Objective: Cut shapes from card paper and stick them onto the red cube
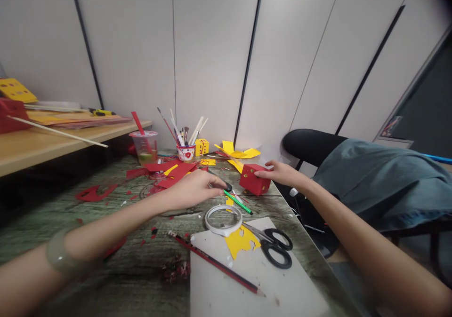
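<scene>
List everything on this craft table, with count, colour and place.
box: one, red, far right edge of table
box: one, yellow, by the wall
pen: one, green, table centre
tape roll: one, white, on the board's corner
scissors: one, black handles, on the white board
pencil: one, red, across the board
brush cup: one, white, table back
plastic cup: one, clear, back left
paper scraps: many, red and yellow, scattered
left hand: at the pen
right hand: on the red box

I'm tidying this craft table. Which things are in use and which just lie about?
In use: small red paper cube under right hand; green pen at left hand.
Lying about: black-handled scissors, white tape ring, red pencil, yellow paper cube.
</scene>
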Motion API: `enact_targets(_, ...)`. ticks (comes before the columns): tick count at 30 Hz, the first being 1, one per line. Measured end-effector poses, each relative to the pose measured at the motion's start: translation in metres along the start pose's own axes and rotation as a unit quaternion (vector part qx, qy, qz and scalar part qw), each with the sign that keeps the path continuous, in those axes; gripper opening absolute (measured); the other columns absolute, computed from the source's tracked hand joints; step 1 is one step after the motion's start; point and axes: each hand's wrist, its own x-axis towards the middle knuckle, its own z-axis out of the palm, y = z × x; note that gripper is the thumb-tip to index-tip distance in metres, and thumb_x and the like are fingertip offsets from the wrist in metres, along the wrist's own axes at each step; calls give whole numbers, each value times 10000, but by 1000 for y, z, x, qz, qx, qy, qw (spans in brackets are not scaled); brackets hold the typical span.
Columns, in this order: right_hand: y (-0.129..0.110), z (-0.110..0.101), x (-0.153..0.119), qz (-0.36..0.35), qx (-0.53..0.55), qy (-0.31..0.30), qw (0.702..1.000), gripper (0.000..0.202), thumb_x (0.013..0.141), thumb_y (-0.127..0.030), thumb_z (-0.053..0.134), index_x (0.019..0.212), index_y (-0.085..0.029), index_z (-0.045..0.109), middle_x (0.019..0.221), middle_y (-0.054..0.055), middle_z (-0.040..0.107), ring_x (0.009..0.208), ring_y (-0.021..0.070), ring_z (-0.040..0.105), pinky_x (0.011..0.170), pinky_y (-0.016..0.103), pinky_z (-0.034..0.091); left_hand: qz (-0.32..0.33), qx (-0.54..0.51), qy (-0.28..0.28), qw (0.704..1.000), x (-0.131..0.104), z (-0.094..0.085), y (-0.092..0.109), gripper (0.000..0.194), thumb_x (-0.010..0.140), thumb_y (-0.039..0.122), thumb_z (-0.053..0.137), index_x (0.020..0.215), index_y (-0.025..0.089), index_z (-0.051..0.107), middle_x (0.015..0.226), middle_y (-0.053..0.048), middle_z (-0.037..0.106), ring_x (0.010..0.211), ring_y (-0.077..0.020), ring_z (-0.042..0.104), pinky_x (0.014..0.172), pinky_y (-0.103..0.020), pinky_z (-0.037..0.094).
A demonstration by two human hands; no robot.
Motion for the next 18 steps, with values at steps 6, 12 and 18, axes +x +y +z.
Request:
enact_targets(6, -19, -5, -1, 53, 51, -5, 997, 233, 843, -290, 464, 1027, -158, 524, 987, 54, 577, 785, 163, 580, 665, 351, 483, -35, -101, 101, 989, 36, 27, -6, 811, 636, 426, 645, 1286, 151, 246, 1305, -149, 332, 1122, -273, 392, 880, -377, 355)
enact_targets(12, -41, -14, -23, 39, 170, -23, 984, 263, 851, -325, 441, 1042, -159, 514, 948, 51, 592, 736, 151, 590, 648, 343, 485, -24, -198, 31, 979, 56, 44, -4, 369, 803, 286, 523, 1132, 146, 432, 1090, -88, 507, 911, -198, 534, 761, -381, 449)
enact_targets(18, -36, -25, -49, 13, 314, -35, 949, 428, 859, -462, 331, 1112, -142, 460, 917, 64, 617, 729, 161, 616, 683, 370, 484, -32, -206, -12, 978, 62, 40, -16, 278, 836, 268, 473, 1082, 138, 470, 1049, -76, 515, 871, -184, 541, 724, -372, 463)
